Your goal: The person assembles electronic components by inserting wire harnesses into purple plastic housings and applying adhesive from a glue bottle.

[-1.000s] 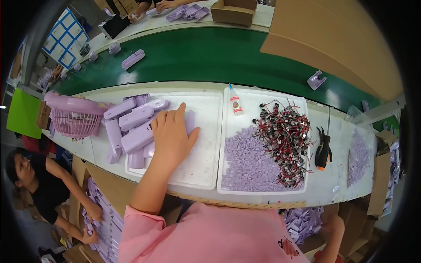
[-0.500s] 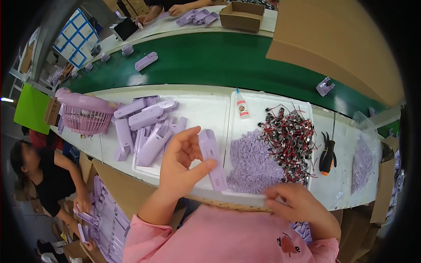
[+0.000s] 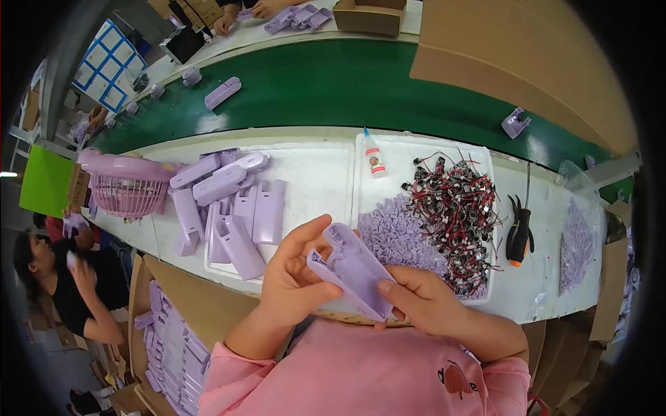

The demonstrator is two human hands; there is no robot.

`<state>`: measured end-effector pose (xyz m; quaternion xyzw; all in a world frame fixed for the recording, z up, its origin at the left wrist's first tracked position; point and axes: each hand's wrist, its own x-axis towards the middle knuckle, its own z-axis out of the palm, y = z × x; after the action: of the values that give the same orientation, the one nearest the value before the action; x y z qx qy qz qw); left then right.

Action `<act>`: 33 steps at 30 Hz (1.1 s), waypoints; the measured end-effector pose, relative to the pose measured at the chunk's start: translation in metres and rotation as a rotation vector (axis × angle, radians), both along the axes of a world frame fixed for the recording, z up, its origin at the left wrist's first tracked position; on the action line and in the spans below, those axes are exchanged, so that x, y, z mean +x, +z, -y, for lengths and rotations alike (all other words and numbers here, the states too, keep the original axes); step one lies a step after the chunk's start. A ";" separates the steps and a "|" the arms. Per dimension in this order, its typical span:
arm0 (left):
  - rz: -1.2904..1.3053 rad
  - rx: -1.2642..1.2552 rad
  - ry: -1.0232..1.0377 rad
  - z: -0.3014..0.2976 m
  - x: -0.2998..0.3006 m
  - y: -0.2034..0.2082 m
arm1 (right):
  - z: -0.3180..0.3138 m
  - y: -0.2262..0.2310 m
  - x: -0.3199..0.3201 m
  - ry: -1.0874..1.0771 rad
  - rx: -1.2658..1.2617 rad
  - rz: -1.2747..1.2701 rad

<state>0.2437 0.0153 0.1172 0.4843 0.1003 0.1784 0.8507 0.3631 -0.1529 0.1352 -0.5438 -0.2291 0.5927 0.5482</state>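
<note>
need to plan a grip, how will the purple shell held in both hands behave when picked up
The purple shell is probably stiff, as its walls look straight; likely light for its size, being hollow; perhaps slippery, its surface looking smooth.

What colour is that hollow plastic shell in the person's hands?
Light purple; the hollow plastic shell shows best in the head view.

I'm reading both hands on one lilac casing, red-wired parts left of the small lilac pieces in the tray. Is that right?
One slip: the head view shows the red-wired parts to the right of the small lilac pieces in the tray. The left hand and right hand are indeed on one lilac casing.
</note>
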 end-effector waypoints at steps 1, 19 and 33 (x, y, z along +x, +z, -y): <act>0.000 -0.002 -0.002 0.001 -0.001 -0.001 | 0.000 -0.001 0.000 -0.001 0.005 0.020; -0.712 1.428 0.696 -0.067 -0.036 -0.017 | 0.242 -0.045 0.058 0.316 -0.459 0.332; -0.428 1.021 0.933 -0.064 -0.049 -0.029 | 0.299 -0.124 0.019 0.410 -1.239 -0.267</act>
<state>0.1947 0.0796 0.0883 0.7523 0.3650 0.4486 0.3154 0.3818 -0.4523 0.0108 -0.6257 0.1252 0.7692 0.0340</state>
